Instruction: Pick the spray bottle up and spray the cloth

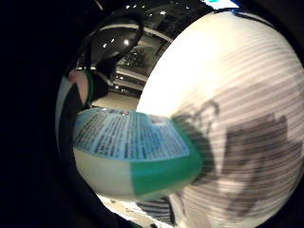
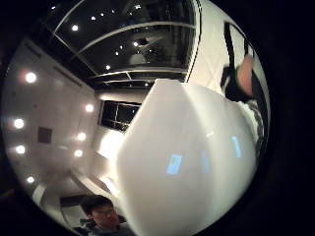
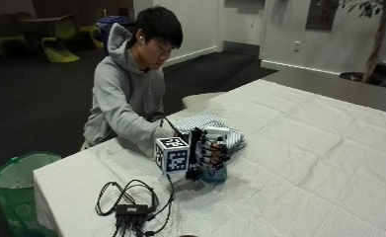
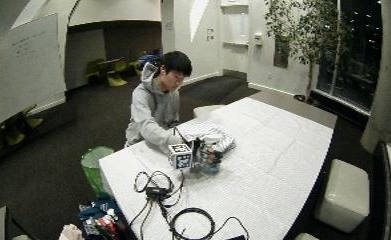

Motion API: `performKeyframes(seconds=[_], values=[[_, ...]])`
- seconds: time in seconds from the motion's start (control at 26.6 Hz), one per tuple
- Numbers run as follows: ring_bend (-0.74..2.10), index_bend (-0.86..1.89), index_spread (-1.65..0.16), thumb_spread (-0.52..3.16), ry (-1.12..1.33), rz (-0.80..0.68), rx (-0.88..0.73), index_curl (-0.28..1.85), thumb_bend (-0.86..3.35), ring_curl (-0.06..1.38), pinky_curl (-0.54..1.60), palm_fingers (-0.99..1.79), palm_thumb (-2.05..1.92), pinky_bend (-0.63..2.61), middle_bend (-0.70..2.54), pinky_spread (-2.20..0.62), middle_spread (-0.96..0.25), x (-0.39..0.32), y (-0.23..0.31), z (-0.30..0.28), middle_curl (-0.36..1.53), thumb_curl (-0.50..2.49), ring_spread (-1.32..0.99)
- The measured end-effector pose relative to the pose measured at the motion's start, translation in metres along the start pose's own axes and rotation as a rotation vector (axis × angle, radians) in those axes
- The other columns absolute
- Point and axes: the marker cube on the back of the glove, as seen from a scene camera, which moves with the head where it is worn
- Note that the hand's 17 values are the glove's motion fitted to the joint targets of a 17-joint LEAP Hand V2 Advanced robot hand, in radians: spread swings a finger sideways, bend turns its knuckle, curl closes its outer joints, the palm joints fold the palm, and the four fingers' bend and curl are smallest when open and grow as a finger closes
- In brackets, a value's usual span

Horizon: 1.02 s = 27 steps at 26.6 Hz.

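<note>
Gloved hand (image 3: 209, 150) around spray bottle (image 3: 213, 170) (upright on table (image 3: 297, 163)), striped cloth (image 3: 202, 122) behind

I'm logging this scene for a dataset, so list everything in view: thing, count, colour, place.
spray bottle: one, white body with green and blue label, upright on the table, gripped by the gloved hand.
cloth: one, striped white and dark, folded on the table just behind the bottle.
table: one, covered in white cloth.
bin: one, green, on the floor beside the table.
stool: one, white, on the floor at the table's far side.
right hand: one, black glove, fingers curled round the bottle.
</note>
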Motion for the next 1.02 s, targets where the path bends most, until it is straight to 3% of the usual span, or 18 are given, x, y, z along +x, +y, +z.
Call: performKeyframes(seconds=[0.3, 0.56, 0.83, 1.02], values=[[0.43, 0.41, -0.23, 0.79, 0.017, -0.022, 0.013, 0.41, -0.01, 0.35, 0.30, 1.30, 1.00, 0.25, 0.56, -0.08, -0.10, -0.008, -0.018, 0.014, 0.47, 0.49, -0.15], [0.48, 0.47, -0.21, 0.46, 0.160, -0.105, -0.002, 0.46, -0.04, 0.39, 0.35, 1.44, 0.97, 0.34, 0.59, -0.23, -0.08, -0.020, -0.036, 0.019, 0.49, 0.56, -0.17], [0.52, 0.54, -0.21, 0.26, 0.464, -0.214, -0.325, 0.50, -0.04, 0.42, 0.38, 1.44, 0.95, 0.34, 0.63, -0.27, -0.08, -0.074, -0.041, 0.019, 0.51, 0.60, -0.18], [0.54, 0.57, -0.20, 0.17, 0.806, -0.349, -0.558, 0.52, -0.03, 0.44, 0.39, 1.43, 0.94, 0.35, 0.66, -0.27, -0.08, -0.128, -0.004, 0.023, 0.51, 0.62, -0.19]])
